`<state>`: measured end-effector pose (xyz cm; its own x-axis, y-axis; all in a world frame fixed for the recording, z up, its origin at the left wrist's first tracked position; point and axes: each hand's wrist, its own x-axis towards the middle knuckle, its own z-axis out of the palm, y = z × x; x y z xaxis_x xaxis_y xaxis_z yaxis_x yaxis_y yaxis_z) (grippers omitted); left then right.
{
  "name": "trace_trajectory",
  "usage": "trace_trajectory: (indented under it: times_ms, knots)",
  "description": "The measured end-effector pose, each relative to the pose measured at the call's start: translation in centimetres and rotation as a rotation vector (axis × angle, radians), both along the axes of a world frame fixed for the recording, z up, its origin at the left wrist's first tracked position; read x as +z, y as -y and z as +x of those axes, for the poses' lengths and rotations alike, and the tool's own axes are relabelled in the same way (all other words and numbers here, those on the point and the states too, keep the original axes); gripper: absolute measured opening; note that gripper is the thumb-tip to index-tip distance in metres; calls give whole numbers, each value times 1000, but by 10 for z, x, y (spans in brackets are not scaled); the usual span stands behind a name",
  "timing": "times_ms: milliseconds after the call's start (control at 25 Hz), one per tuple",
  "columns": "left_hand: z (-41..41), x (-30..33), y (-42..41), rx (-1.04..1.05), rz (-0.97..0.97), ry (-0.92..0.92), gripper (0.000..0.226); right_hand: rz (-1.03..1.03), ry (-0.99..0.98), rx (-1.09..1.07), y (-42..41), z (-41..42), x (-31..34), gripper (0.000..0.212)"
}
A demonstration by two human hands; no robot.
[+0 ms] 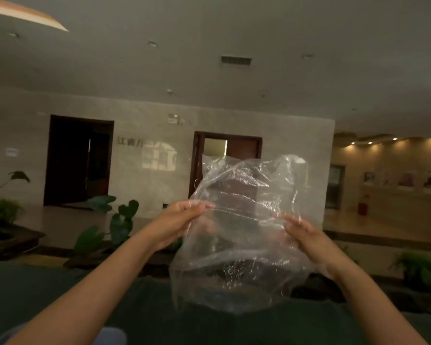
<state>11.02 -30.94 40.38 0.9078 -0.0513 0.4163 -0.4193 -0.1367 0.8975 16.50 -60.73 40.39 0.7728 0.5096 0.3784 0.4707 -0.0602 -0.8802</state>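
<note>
Before the pale marble wall with dark wooden doorways, your left hand and right hand pinch a crinkled clear plastic bag above the dark green surface.

A plastic bag hung in mid-air between two outstretched arms, with the left hand pinching its left edge and the right hand pinching its right edge. Behind the bag stood a wall, with one doorway directly behind the bag and another doorway further left. Leafy plants sat low before the wall, left of the left arm, and more plants lay at the far right.
</note>
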Motion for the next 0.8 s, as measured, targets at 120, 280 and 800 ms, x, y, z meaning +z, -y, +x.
trace_trajectory:
  times_ms: [120,280,800]
  knots:
    - [-2,-38,-14,-119,91,-51,33,-48,-100,123,16,10,-37,34]
    - [1,-62,-5,-163,-228,-78,24,345,-340,304,12,16,-55,30]
    - [-17,-53,11,30,672,-51,66,-413,145,94,19,10,-53,65]
